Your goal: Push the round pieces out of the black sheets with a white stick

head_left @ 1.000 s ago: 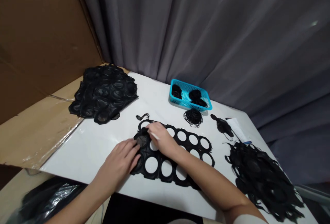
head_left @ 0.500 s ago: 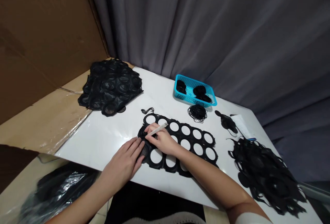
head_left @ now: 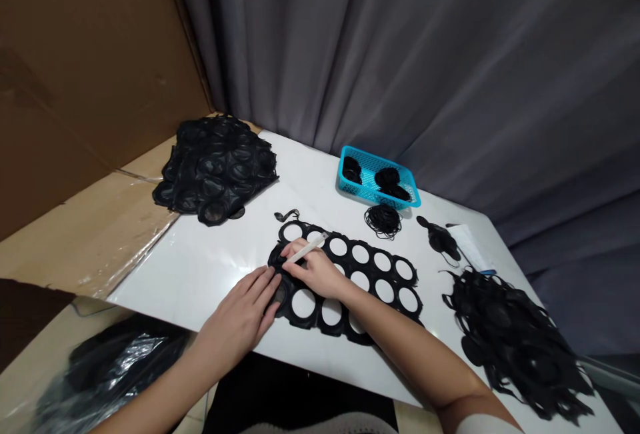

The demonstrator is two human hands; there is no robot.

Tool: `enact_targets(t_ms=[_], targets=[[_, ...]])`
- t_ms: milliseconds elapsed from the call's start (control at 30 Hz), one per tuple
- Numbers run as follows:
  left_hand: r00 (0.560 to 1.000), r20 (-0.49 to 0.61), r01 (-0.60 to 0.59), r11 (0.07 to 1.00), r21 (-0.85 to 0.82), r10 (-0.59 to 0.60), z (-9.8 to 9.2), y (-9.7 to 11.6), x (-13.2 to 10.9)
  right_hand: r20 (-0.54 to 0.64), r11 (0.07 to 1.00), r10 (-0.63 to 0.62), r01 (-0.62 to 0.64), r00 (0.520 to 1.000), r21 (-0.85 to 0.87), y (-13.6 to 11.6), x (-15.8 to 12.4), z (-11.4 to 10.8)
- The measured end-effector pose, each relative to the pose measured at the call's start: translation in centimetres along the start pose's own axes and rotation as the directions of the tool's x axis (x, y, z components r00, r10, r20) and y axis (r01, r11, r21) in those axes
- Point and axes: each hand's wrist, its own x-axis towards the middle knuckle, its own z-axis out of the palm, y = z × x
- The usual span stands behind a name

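My left hand (head_left: pixel 240 314) lies flat, fingers stretched out, with its tips pressing the left end of a black rubbery sheet (head_left: pixel 395 279). Rows of round holes run through this sheet, most of them showing white tabletop. My right hand (head_left: pixel 320 273) is closed around a slim white pen-like tool (head_left: pixel 309 247), held slanted over the same left end. The tool's lower tip is hidden by the fingers. Near my left fingertips, a couple of the rings are still filled with dark material.
A pile of black sheets (head_left: pixel 215 171) sits at the left back. Behind stands a blue basket (head_left: pixel 377 189) holding black pieces, with a bundle of thin black rings (head_left: pixel 383 221) before it. Black scraps (head_left: pixel 520 347) heap at the right, near a white paper (head_left: pixel 470 247). Cardboard (head_left: pixel 90 87) borders the left.
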Motion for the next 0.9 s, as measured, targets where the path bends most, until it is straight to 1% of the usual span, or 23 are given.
enact_targets(t_ms=[133, 367, 533, 667, 767, 900], targets=[[1.0, -0.016, 0.01, 1.0, -0.018, -0.01, -0.1, -0.1, 0.3, 0.007, 1.0, -0.005, 0.005, 1.0, -0.013, -0.1, 0.0, 0.1], [1.0, 0.0, 0.019, 0.999, -0.03, -0.019, -0.5, 0.0, 0.7, -0.011, 1.0, -0.015, 0.015, 1.0, -0.025, 0.1, -0.1, 0.2], [1.0, 0.0, 0.019, 0.999, -0.036, -0.019, -0.3, -0.1, 0.6, -0.005, 0.999, -0.019, 0.018, 1.0, -0.034, 0.1, 0.0, 0.1], [1.0, -0.004, 0.03, 0.998, -0.052, -0.03, -0.2, -0.1, 0.5, 0.003, 0.997, -0.029, 0.029, 1.0, -0.075, 0.0, 0.0, 0.1], [0.999, -0.004, 0.035, 0.998, -0.044, -0.036, -0.1, -0.1, 0.4, -0.005, 0.986, -0.075, 0.074, 0.997, -0.149, -0.3, -0.7, 0.8], [0.999, -0.008, 0.039, 0.999, -0.028, -0.04, 0.0, 0.0, 0.2, 0.037, 0.917, -0.164, 0.166, 0.986, -0.362, -0.6, -1.7, 2.3]])
